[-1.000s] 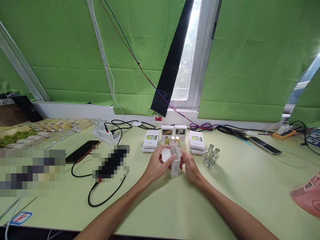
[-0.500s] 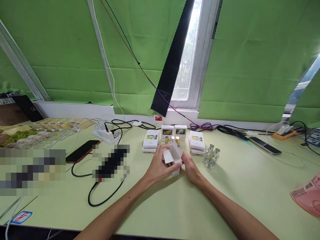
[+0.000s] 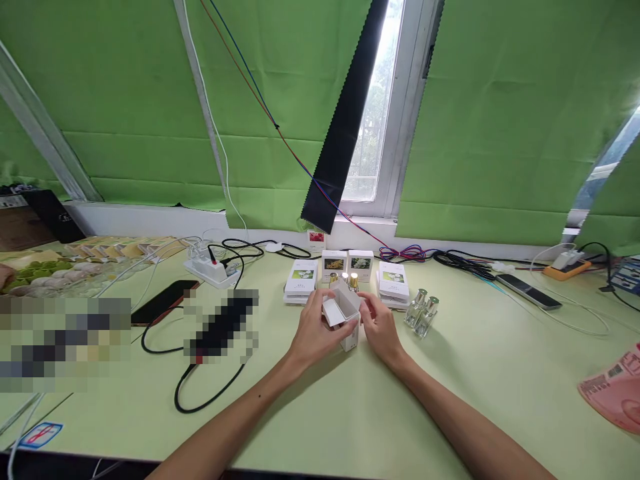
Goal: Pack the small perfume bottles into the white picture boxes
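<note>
My left hand (image 3: 316,330) is wrapped round a small white carton (image 3: 351,338), which leans a little on the table with its top open and flaps spread. At the carton's right edge, my right hand (image 3: 383,330) has its fingers curled in against the flap. Just behind the carton stand a few perfume bottles with gold caps (image 3: 345,279), their lower parts hidden. To the right of my right hand, two clear glass bottles with silvery-green caps (image 3: 421,312) stand close together. Whether anything is inside the carton I cannot tell.
Flat white cartons with flower pictures lie left (image 3: 301,279) and right (image 3: 393,283) of two upright printed boxes (image 3: 347,263). Phones, cables and a white power strip (image 3: 213,270) are on the left. Egg trays (image 3: 47,270) and part of another hand (image 3: 6,275) show at far left.
My right hand's fingers have curled and drawn up towards the carton's top right edge. The carton has shifted slightly left in my left hand. Another hand has appeared at the far left.
</note>
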